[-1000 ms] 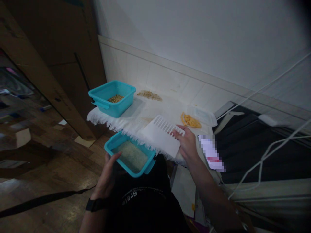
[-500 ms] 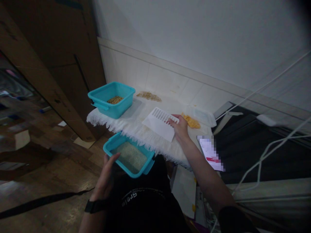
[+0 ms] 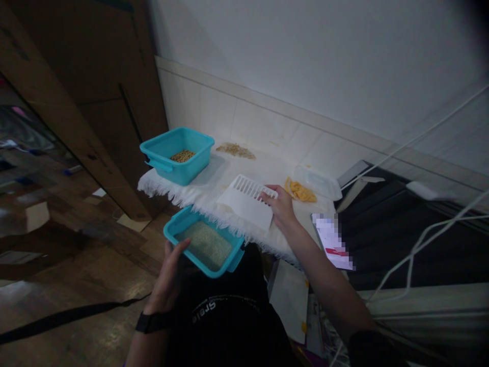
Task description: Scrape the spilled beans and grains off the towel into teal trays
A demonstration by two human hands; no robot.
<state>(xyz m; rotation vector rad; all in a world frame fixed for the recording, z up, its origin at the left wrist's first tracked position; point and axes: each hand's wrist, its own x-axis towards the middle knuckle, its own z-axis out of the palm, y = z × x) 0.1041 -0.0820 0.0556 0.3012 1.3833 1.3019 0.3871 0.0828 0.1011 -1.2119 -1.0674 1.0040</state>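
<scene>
Plainly, your left hand [image 3: 170, 272] is closest, at eleven o'clock, its grip closed on the nearer tub [image 3: 235, 259], thumb hooked over the rim; the fingers underneath are hidden. That tub sits just short of twelve o'clock, tilted, beneath the fringed edge of the counter [image 3: 260, 162] and close to your lap, presumably so that the thumb and the support below keep the pale grains [image 3: 210, 243] from spilling.

At one o'clock, your right hand [image 3: 281, 206] has its grip pinched on the slotted white scraper [image 3: 246, 206], taking it by the slotted end, which likely leaves the broad plain part free. The scraper lies low over the cloth; whether its edge touches, you cannot tell.

Toward two o'clock, a flat, blurred-out item [image 3: 332, 242] lies beside your right forearm and narrows the room there, with loose white cables [image 3: 410, 255] further out. Beyond your knuckles, at one o'clock, yellow strips [image 3: 300, 191] lie against a clear lid [image 3: 324, 186]. The farther tub [image 3: 193, 173], holding brown pellets [image 3: 183, 155], stands upright at eleven. Farthest, at twelve, a low tan heap [image 3: 235, 150] rests near the wall [image 3: 305, 61], which limits your reach.
</scene>
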